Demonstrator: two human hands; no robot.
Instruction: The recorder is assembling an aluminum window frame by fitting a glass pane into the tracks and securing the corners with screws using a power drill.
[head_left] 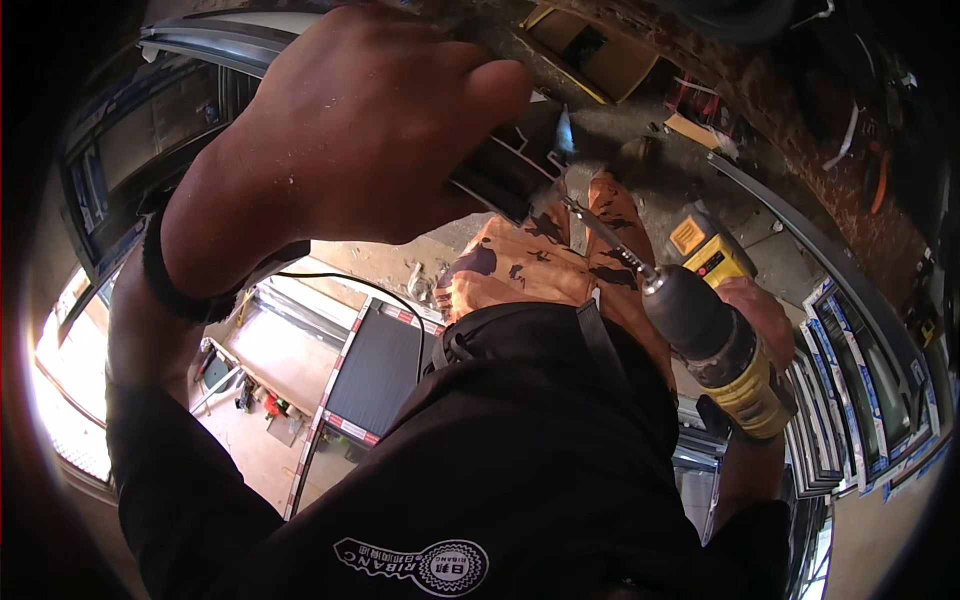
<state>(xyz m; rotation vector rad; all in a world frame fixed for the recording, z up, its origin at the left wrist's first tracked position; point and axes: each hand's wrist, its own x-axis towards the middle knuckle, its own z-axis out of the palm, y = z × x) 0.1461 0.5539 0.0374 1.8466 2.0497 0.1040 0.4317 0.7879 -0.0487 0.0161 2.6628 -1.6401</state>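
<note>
My left hand, at the upper left, has its fingers wrapped round a short dark metal profile with a channelled end. Part of the profile is hidden behind the hand. On the right, my right hand grips a yellow and black cordless drill by its handle. A slim drill bit runs from the chuck toward the profile's end. Whether its tip touches the metal or stops just short, I cannot tell; a pale blur lies around that spot.
A yellow-edged case or tray lies on the floor at the top. A long dark rail and several stacked frames stand at the right. At the lower left are a ribbed dark panel with red-and-white edging and a black cable.
</note>
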